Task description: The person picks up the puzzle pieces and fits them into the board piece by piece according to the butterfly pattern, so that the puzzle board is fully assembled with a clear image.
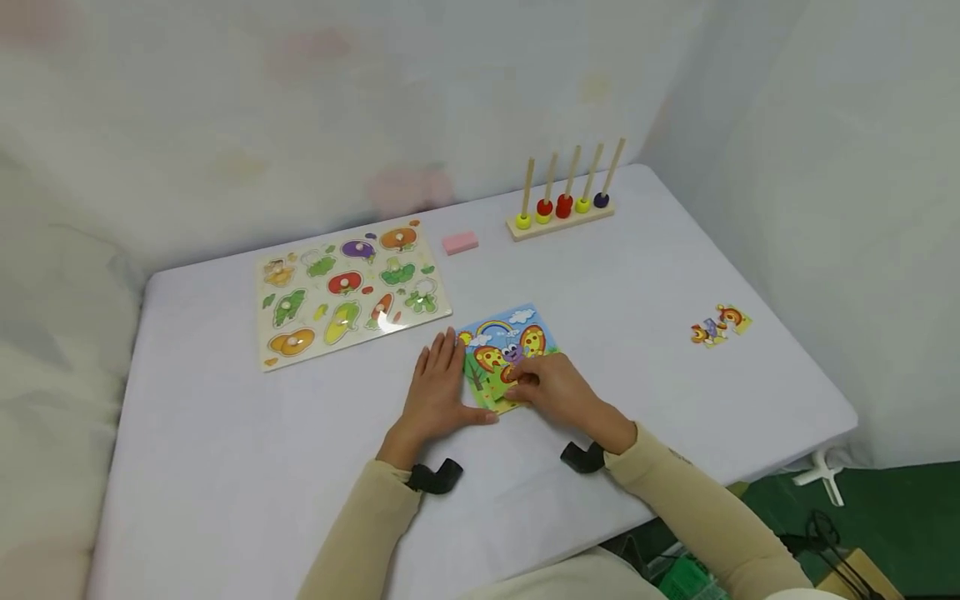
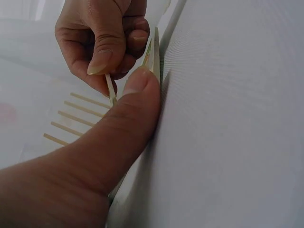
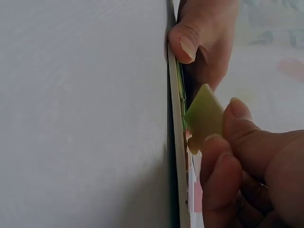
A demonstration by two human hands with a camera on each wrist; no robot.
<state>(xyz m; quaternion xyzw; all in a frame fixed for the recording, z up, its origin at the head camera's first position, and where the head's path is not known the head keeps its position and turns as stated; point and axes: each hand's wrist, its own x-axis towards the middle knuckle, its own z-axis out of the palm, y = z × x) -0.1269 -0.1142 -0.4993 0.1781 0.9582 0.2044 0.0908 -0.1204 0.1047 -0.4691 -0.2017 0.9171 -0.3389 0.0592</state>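
A square butterfly jigsaw board (image 1: 519,321) lies on the white table in front of the person. Along its left side rests the left hand (image 1: 435,392), fingers extended, with the thumb at the near corner. In the left wrist view, that thumb presses on the board's edge. The right hand (image 1: 558,390) pinches a green-yellow puzzle piece (image 3: 205,114) between thumb and fingers. Seen from the right wrist, this piece is tilted up, with its lower side close to the board's surface. Whether it touches the board is hard to tell.
A vegetable peg puzzle (image 1: 393,322) lies to the back left, with a pink block (image 1: 460,242) beside it. At the back stands a wooden bead counter (image 1: 573,220) with upright rods. Loose puzzle pieces (image 1: 733,318) lie near the right table edge.
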